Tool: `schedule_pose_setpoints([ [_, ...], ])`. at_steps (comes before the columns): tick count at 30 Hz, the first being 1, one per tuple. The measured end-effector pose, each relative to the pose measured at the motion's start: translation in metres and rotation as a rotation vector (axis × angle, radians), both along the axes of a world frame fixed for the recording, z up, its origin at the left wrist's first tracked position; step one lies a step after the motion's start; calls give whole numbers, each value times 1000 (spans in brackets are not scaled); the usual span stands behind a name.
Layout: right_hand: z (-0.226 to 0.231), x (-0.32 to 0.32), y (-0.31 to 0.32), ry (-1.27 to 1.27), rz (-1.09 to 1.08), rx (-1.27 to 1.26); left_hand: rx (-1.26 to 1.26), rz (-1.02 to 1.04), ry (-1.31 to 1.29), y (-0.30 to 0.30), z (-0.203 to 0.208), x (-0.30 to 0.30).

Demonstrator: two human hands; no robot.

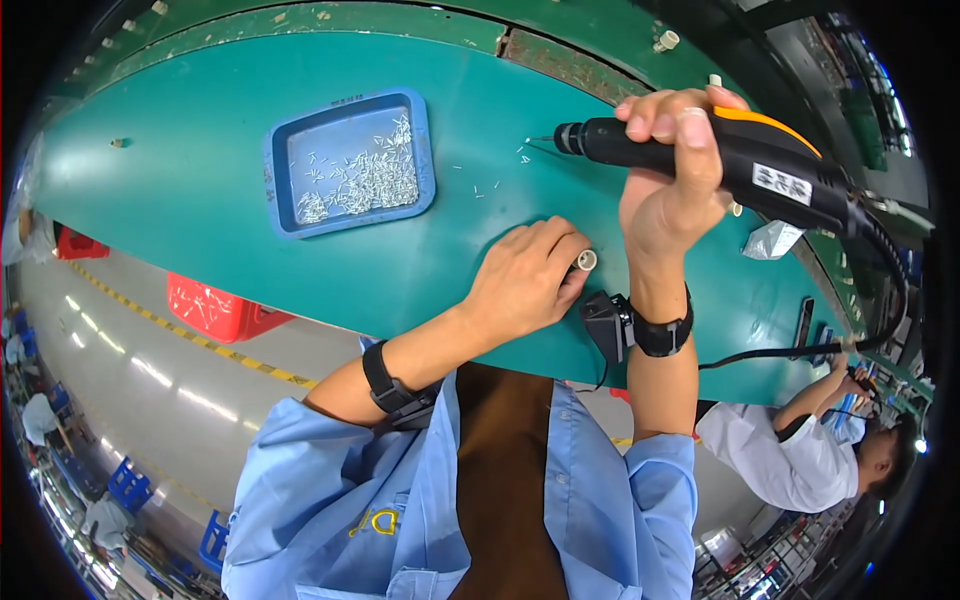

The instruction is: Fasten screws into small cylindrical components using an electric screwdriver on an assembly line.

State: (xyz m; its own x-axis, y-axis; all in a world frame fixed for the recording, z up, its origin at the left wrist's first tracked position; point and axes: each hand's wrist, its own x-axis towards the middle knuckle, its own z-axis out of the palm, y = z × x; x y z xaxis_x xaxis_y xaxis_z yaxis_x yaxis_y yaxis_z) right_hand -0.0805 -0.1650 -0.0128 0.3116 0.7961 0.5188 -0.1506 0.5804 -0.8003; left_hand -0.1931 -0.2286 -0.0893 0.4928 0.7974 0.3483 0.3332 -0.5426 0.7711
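Note:
My right hand (670, 190) is wrapped round a black electric screwdriver (620, 143) with an orange strip. The tool lies nearly level, its thin bit pointing left, with a small silver screw (528, 141) at or right by the tip; I cannot tell if they touch. Below, my left hand (530, 270) rests on the green table, fingers curled round a small white cylindrical fitting (587, 260) with its hollow end facing right. Left of both hands stands a blue tray (277, 190) with a heap of small silver screws (375, 180). Several loose screws lie between the tray and the bit.
A black cable (895, 300) loops from the screwdriver round the right side. A clear plastic bag (772, 240) and a dark flat object (804, 322) lie at the right. Red stools (215, 308) stand under the near edge. A co-worker in white (780, 455) works at the right.

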Motion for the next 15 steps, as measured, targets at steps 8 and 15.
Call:
schedule_pose_setpoints([
  [8, 17, 32, -35, 45, -45, 87, -154, 90, -154, 8, 27, -17],
  [15, 12, 37, -57, 64, -26, 106, -153, 120, -20, 31, 16, -7],
])
